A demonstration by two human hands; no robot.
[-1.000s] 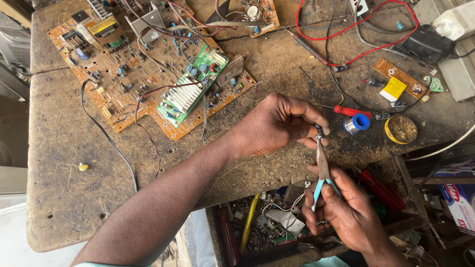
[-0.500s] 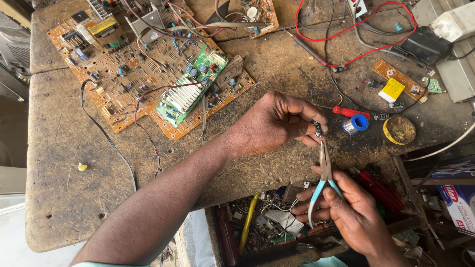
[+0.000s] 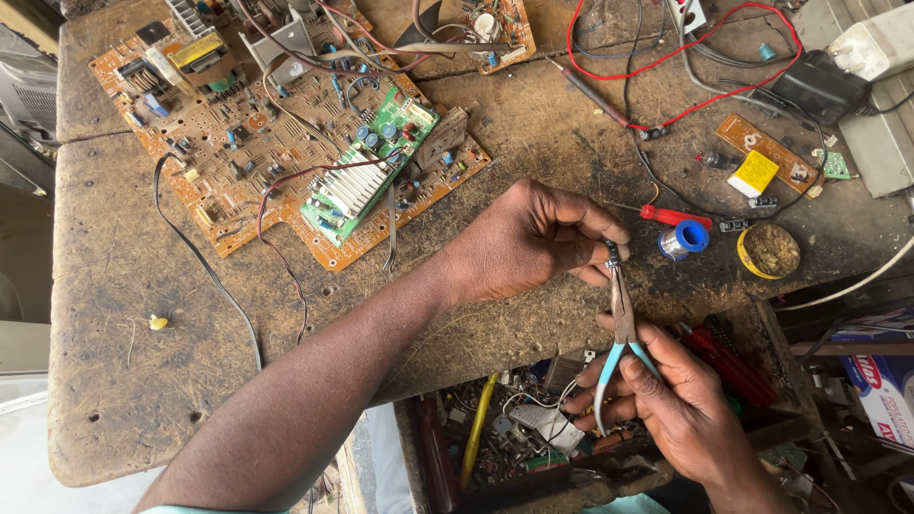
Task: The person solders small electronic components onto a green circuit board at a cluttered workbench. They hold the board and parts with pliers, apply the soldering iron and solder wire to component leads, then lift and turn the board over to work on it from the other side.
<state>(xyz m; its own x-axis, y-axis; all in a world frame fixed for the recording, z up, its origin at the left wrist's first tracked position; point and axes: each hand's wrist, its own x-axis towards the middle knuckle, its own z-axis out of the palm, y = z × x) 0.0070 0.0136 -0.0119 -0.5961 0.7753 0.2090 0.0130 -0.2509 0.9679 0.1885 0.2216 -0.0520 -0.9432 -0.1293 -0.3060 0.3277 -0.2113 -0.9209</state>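
Note:
My left hand (image 3: 528,243) hovers over the worn wooden bench, its fingertips pinching a small dark electronic part (image 3: 611,253). My right hand (image 3: 671,405) grips the blue handles of needle-nose pliers (image 3: 621,328), whose jaws point up and meet that small part at my left fingertips. Both hands sit near the bench's front edge, above an open drawer.
A large orange circuit board (image 3: 238,143) with a green board and heatsink (image 3: 367,167) lies at back left. A red screwdriver (image 3: 674,216), blue solder spool (image 3: 684,239), flux tin (image 3: 769,250), and red and black wires (image 3: 666,86) lie to the right. The open drawer (image 3: 514,438) holds tools and scrap.
Both hands have stayed together at the small part; the pliers have shifted slightly, with my right hand adjusting its grip on the handles.

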